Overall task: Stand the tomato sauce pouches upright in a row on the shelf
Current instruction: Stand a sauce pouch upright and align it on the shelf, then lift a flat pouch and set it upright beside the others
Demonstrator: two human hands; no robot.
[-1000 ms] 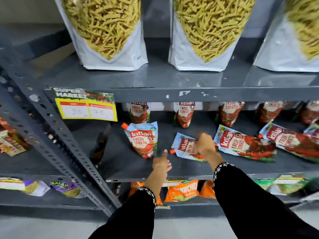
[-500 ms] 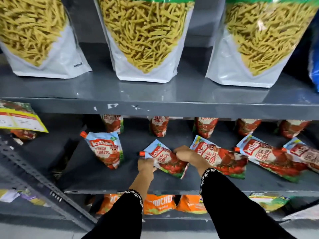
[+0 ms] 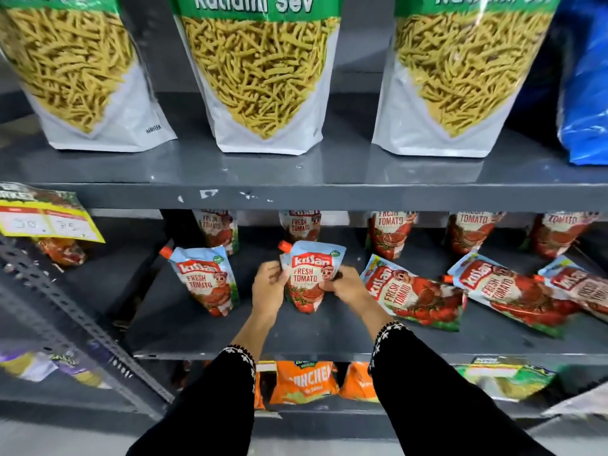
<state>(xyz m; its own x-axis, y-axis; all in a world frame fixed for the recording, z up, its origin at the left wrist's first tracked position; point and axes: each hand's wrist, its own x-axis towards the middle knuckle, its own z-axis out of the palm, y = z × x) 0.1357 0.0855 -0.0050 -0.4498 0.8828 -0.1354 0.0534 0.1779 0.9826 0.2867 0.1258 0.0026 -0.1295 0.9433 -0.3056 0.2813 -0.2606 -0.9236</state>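
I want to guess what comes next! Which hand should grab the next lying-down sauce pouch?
Probably the right hand. The nearest lying pouch is just beside it on the right, while the left hand is across the held pouch, next to one already standing.

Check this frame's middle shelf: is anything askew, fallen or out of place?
Yes. Three tomato sauce pouches lie flat at the front right: one, a second, a third at the frame edge. The left pouch stands upright, and the left hand and right hand hold another pouch upright. No spill or damage shows.
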